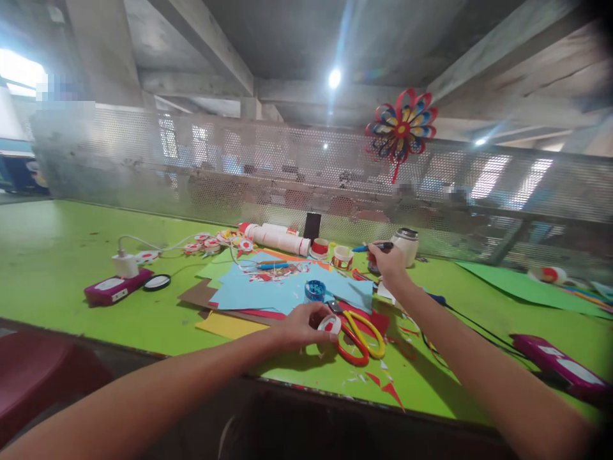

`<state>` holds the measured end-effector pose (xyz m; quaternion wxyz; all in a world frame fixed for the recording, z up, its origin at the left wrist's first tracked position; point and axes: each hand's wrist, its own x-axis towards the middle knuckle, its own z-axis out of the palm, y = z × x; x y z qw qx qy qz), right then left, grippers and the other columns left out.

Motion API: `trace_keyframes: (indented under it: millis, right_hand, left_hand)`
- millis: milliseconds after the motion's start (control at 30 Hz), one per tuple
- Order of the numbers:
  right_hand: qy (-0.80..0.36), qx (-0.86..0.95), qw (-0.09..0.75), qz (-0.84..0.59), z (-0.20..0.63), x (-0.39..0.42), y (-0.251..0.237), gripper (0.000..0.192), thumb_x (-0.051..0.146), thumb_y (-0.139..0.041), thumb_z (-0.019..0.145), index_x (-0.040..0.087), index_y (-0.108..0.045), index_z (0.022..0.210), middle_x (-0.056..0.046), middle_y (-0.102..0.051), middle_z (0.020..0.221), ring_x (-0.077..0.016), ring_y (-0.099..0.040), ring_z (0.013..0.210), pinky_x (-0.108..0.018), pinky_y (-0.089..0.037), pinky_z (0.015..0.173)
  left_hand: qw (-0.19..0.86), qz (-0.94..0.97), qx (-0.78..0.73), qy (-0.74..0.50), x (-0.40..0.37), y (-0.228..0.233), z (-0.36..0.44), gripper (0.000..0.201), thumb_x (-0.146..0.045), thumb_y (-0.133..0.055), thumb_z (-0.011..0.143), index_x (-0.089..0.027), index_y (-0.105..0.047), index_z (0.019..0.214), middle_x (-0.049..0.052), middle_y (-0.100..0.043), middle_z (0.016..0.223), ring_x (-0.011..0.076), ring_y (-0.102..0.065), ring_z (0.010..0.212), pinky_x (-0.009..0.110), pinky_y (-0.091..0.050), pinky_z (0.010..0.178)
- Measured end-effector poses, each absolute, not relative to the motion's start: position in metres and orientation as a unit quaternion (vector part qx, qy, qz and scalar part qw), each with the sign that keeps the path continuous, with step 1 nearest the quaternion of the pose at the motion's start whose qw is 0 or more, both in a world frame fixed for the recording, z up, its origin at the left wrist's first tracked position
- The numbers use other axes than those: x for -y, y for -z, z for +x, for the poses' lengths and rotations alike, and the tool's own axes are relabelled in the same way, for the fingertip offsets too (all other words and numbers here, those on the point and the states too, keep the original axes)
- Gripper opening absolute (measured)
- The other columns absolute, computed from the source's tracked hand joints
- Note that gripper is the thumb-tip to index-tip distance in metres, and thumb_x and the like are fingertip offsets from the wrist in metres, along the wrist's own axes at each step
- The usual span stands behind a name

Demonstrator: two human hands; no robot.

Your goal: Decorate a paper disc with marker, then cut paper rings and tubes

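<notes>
Near the front edge of the table, my left hand (306,327) is closed on a small white paper ring (335,326) with a red spot in it. My right hand (390,263) is raised farther back, its fingers pinched round a blue pen (361,249) that points left. Scissors with red and yellow handles (379,343) lie just right of the ring. Behind my left hand stands a small blue-rimmed round container (315,291), on sheets of light blue paper (258,297). A dark jar (373,263) is partly hidden behind my right hand.
White paper rolls (280,239), small red-and-white tubs (342,257) and a cream jar (407,246) stand at the back. Purple power strips (115,287) with cords lie on both sides. Paper scraps (393,393) litter the front; a paper flower (402,130) rises before the perforated screen.
</notes>
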<state>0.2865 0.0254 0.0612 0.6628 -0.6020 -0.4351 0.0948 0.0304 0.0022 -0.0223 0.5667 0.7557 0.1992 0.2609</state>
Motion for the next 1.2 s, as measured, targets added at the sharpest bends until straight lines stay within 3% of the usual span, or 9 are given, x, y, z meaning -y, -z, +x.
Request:
trace_keyframes:
  millis: [200,300,433,567,767,900,1000,1100,1200]
  right_hand:
    - [-0.180,0.368,0.675,-0.613,0.287,-0.039,-0.061,0.029,0.034,-0.056,0.091,0.015,-0.058,0.113,-0.006,-0.063,0.107,-0.0167,-0.063,0.087,-0.036,-0.055,0.073]
    - [-0.200,0.363,0.688,-0.595,0.281,-0.033,-0.063,0.023,0.035,-0.055,0.091,0.013,-0.061,0.097,-0.001,-0.064,0.084,-0.0101,-0.061,0.064,-0.025,-0.052,0.057]
    - [-0.223,0.390,0.702,-0.553,0.265,-0.013,-0.066,0.032,0.043,-0.062,0.083,0.017,-0.053,0.067,0.006,-0.051,0.048,-0.0055,-0.044,0.038,-0.018,-0.037,0.037]
    - [-0.244,0.435,0.690,-0.524,0.243,0.004,-0.065,0.038,0.050,-0.068,0.073,0.019,-0.050,0.060,0.008,-0.045,0.040,-0.0050,-0.036,0.033,-0.019,-0.026,0.031]
    - [-0.244,0.510,0.622,-0.541,0.214,0.007,-0.046,0.044,0.052,-0.067,0.073,0.020,-0.046,0.052,0.007,-0.043,0.038,-0.0054,-0.035,0.034,-0.022,-0.027,0.034]
    - [-0.260,0.557,0.530,-0.584,0.204,0.006,-0.032,0.035,0.047,-0.074,0.068,0.016,-0.061,0.062,0.005,-0.052,0.047,-0.0080,-0.043,0.044,-0.024,-0.036,0.045]
    - [-0.265,0.568,0.478,-0.616,0.205,0.008,-0.027,0.041,0.044,-0.076,0.066,0.012,-0.069,0.090,0.001,-0.060,0.059,-0.0123,-0.051,0.055,-0.027,-0.042,0.054]
    - [-0.271,0.574,0.448,-0.629,0.209,0.012,-0.024,0.067,0.042,-0.077,0.064,0.012,-0.059,0.120,-0.005,-0.067,0.081,-0.0188,-0.060,0.074,-0.031,-0.048,0.065]
    - [-0.288,0.590,0.432,-0.618,0.210,0.012,-0.019,0.090,0.036,-0.082,0.058,0.017,-0.043,0.137,-0.009,-0.066,0.104,-0.0214,-0.063,0.084,-0.034,-0.052,0.069]
  left_hand:
    - [0.545,0.772,-0.209,-0.251,0.002,0.018,0.028,0.051,-0.044,-0.078,0.061,-0.011,-0.059,0.094,0.005,-0.062,0.080,0.0130,-0.055,0.070,0.026,-0.044,0.063]
    - [0.534,0.783,-0.206,-0.244,0.003,0.018,0.026,0.051,-0.046,-0.076,0.064,-0.011,-0.059,0.096,0.004,-0.062,0.081,0.0126,-0.054,0.070,0.025,-0.043,0.062]
    - [0.519,0.794,-0.197,-0.249,0.004,0.017,0.025,0.049,-0.045,-0.075,0.065,-0.011,-0.060,0.098,0.003,-0.060,0.079,0.0115,-0.052,0.068,0.023,-0.042,0.060]
    - [0.523,0.795,-0.193,-0.238,0.006,0.014,0.023,0.050,-0.046,-0.073,0.067,-0.011,-0.059,0.101,0.005,-0.061,0.084,0.0125,-0.054,0.071,0.024,-0.043,0.062]
    - [0.493,0.824,-0.179,-0.215,0.009,0.008,0.020,0.053,-0.050,-0.070,0.069,-0.013,-0.060,0.105,0.006,-0.062,0.092,0.0162,-0.057,0.078,0.026,-0.046,0.067]
    - [0.466,0.837,-0.194,-0.212,0.010,0.003,0.019,0.053,-0.050,-0.069,0.068,-0.014,-0.061,0.105,0.006,-0.063,0.092,0.0162,-0.057,0.077,0.026,-0.045,0.066]
    - [0.459,0.840,-0.191,-0.214,0.011,0.001,0.018,0.051,-0.049,-0.069,0.068,-0.014,-0.060,0.104,0.006,-0.063,0.094,0.0166,-0.057,0.078,0.027,-0.045,0.067]
    - [0.455,0.844,-0.191,-0.207,0.012,0.000,0.018,0.048,-0.047,-0.070,0.068,-0.015,-0.060,0.103,0.006,-0.063,0.095,0.0169,-0.057,0.079,0.028,-0.045,0.068]
    - [0.449,0.848,-0.188,-0.209,0.012,0.002,0.018,0.047,-0.044,-0.070,0.068,-0.014,-0.060,0.104,0.006,-0.063,0.094,0.0169,-0.056,0.079,0.028,-0.045,0.068]
